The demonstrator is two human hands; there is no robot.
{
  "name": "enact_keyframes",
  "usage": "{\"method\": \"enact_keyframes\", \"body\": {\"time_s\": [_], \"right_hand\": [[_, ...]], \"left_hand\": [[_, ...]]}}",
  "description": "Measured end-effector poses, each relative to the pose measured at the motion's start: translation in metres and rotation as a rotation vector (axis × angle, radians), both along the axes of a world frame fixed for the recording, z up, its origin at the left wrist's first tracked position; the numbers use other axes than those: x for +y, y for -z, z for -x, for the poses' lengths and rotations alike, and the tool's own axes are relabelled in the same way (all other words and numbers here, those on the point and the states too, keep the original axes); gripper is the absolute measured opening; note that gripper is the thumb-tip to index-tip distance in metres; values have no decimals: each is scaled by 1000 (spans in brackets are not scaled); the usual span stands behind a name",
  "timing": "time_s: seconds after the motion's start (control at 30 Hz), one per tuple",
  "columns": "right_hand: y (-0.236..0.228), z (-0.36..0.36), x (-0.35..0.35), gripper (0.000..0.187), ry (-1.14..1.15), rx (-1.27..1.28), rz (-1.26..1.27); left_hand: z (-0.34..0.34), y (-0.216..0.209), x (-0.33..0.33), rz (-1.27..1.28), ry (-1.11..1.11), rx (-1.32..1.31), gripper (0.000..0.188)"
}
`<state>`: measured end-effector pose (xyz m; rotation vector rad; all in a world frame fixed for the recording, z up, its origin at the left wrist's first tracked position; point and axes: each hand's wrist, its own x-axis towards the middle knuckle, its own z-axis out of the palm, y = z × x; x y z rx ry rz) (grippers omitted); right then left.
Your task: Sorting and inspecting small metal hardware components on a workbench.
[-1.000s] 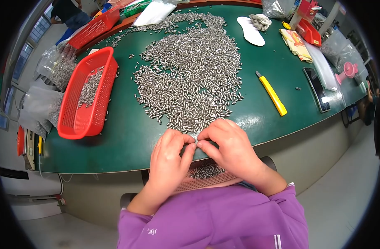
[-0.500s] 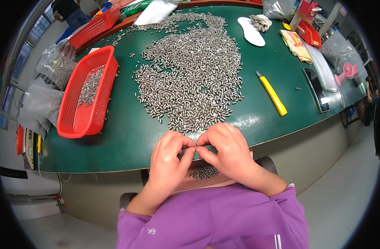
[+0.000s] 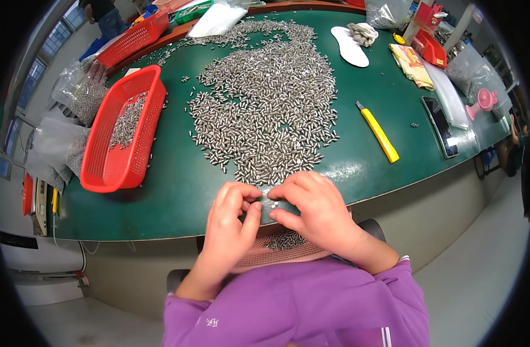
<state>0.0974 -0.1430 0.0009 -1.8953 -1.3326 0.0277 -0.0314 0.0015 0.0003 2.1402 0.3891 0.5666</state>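
Observation:
At the near edge of the green table, my left hand (image 3: pixel 231 217) has its thumb and index tips a little apart, and I see nothing held between them. Facing it, my right hand (image 3: pixel 318 213) is open, its thumb and index finger spread. In the gap between the two hands shows a small shiny metal piece (image 3: pixel 275 205), too small to make out clearly. Just beyond my fingertips begins a wide heap of small pointed metal parts (image 3: pixel 271 110). Below my hands, at my lap, a pink mesh basket (image 3: pixel 259 258) holds more such parts.
Left of the heap stands a red plastic basket (image 3: pixel 103 179) with some metal parts. Bags of parts (image 3: pixel 56 141) sit beyond it. To the right lie a yellow utility knife (image 3: pixel 381 136), a phone (image 3: pixel 440 127), a white insole (image 3: pixel 350 47) and a glove (image 3: pixel 363 33).
My fingertips, pressed together before around a tiny piece, have parted. My left hand has drawn slightly left, and the right thumb and index finger have spread.

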Motion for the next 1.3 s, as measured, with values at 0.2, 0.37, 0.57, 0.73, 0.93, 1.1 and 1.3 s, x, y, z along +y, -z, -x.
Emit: {"method": "enact_keyframes", "body": {"time_s": [0.2,0.37,0.57,0.73,0.93,1.1,1.3], "right_hand": [[4,-7,-8,19,-217,19,36],[-14,-16,-19,19,-213,82,38],[-1,-22,-3,14,80,-47,-5],[-4,-20,-5,13,73,-40,15],[-4,-17,-2,12,60,26,41],[0,-10,4,14,45,13,6],[-3,-11,3,15,32,52,3]], "left_hand": [[0,5,1,-26,-84,-29,32],[-4,4,3,-169,-56,-8,44],[-15,5,-1,-158,-20,-10,45],[-11,6,-5,-60,-65,-45,44],[-10,9,-2,-197,-23,-34,45],[-16,11,-6,-155,-8,-52,44],[-16,10,-9,-144,-44,-69,45]]}}
